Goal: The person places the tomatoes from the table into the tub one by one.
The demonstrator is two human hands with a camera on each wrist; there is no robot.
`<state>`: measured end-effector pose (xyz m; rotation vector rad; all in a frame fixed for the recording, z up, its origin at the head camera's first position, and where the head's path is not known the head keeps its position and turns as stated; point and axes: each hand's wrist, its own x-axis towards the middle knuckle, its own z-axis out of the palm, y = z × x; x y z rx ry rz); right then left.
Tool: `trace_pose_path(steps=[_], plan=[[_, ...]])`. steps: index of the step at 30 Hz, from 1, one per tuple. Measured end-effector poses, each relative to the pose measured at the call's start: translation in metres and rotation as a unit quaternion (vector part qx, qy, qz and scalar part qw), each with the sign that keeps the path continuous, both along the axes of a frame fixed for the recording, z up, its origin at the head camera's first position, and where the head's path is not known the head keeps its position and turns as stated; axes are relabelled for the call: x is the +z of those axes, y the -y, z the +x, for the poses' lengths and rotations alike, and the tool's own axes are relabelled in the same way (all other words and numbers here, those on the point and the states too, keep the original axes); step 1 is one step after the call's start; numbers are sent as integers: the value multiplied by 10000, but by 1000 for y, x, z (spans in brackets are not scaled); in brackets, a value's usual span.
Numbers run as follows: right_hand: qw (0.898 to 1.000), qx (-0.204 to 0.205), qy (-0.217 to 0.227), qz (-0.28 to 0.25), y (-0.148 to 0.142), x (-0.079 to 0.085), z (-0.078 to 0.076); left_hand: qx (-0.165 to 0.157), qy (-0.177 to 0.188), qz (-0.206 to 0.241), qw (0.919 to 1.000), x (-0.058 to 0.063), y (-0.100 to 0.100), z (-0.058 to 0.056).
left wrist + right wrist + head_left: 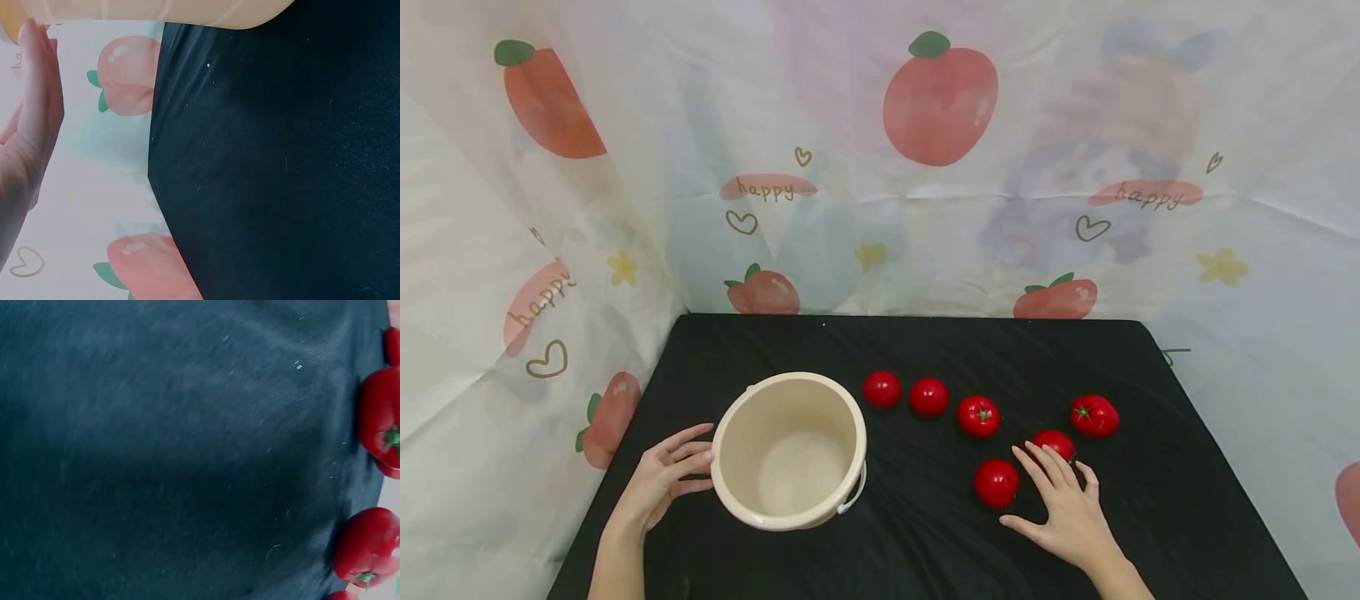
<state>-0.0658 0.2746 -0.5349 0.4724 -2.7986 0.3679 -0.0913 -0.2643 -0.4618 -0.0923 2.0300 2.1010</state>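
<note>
A cream bucket (pixel 724 483) with a white handle stands on the black table, its opening facing up. My left hand (pixel 658 479) is at the bucket's left side, fingers extended and fingertips at its wall. In the left wrist view, the left hand (pixel 37 106) reaches up to the bucket (pixel 156 9). My right hand (pixel 1067 508) spreads its fingers beside a red tomato (pixel 997 483) and partly covers another tomato (pixel 1051 442); it grips neither. Tomatoes (pixel 378 415) also appear along the right edge of the right wrist view.
More tomatoes lie in a loose row to the bucket's right: one (pixel 882 390) near its rim, another (pixel 929 397), and one with a green stem (pixel 978 417). A further tomato (pixel 1095 417) lies at the right. Printed cloth (pixel 850 100) hangs behind the black table (pixel 910 550).
</note>
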Motion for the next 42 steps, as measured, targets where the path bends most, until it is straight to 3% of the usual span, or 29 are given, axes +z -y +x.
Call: trace_pose_path(steps=[14, 25, 35, 42], plan=[[9947, 886, -103, 518, -11, -8, -17, -353, 36, 89, 9993, 0, 0, -2], [9915, 1034, -7, 787, -12, -14, -28, -520, 116, 23, 9986, 1, 2, -4], [9904, 1126, -82, 802, -12, -17, -33, -455, 220, -10, 9987, 4, 1, -5], [9864, 1457, -459, 610, -11, -23, -38, -495, 257, 21, 9984, 6, 2, -5]])
